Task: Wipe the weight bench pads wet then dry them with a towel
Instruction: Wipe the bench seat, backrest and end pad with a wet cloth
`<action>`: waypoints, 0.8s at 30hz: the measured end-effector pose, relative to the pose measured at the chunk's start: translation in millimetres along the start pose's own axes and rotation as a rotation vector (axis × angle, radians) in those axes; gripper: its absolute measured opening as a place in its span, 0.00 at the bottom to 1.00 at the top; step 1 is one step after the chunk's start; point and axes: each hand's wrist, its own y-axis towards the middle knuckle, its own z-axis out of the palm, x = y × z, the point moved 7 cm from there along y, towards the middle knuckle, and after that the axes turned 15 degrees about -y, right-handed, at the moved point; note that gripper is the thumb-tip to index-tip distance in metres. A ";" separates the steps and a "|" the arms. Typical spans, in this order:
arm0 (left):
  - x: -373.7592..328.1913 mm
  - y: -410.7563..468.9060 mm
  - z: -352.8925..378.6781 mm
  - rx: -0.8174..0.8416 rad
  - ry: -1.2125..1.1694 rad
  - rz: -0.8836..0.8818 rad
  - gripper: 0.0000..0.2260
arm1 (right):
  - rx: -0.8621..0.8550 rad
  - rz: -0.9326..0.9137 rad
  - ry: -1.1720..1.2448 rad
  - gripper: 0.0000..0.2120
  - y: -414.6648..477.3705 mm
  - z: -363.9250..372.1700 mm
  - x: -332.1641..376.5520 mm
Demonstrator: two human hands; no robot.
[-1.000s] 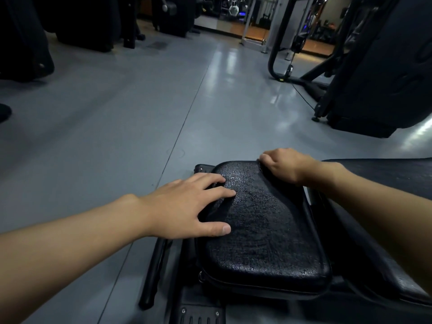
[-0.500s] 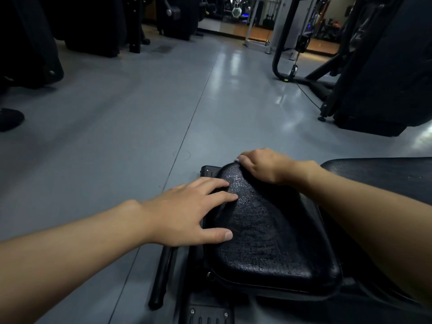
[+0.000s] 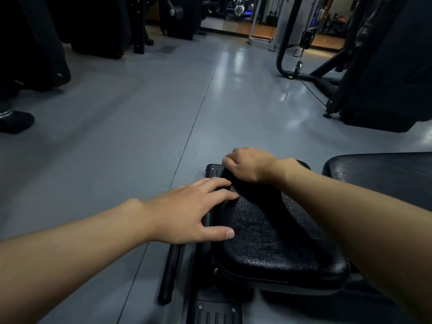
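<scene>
The left hand (image 3: 187, 211) lies flat with fingers spread straight on the left edge of the black seat pad (image 3: 268, 235). The right hand (image 3: 247, 164) sits at the pad's far end, fingers curled under; whether they hold anything I cannot tell. The pad's pebbled top glistens. A second pad (image 3: 378, 174) lies just right, partly behind the right forearm. A black bar (image 3: 169, 274) lies left on the grey floor (image 3: 140, 136). Dark machines (image 3: 385, 78) stand beyond.
</scene>
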 end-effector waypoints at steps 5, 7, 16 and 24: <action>2.0 -7.9 0.1 0.007 -0.003 -0.003 0.34 | 0.016 0.094 0.068 0.20 -6.6 0.6 -38.5; 2.4 -9.6 0.8 0.003 -0.005 0.007 0.34 | 0.021 0.138 0.044 0.20 -8.1 -0.8 -42.1; 5.4 -18.1 4.6 -0.039 -0.076 0.012 0.29 | 0.015 -0.070 -0.051 0.20 -0.5 0.6 24.5; 32.6 -25.1 -26.4 -0.375 -0.145 -0.019 0.11 | -0.072 -0.283 -0.146 0.22 -23.1 -4.3 46.4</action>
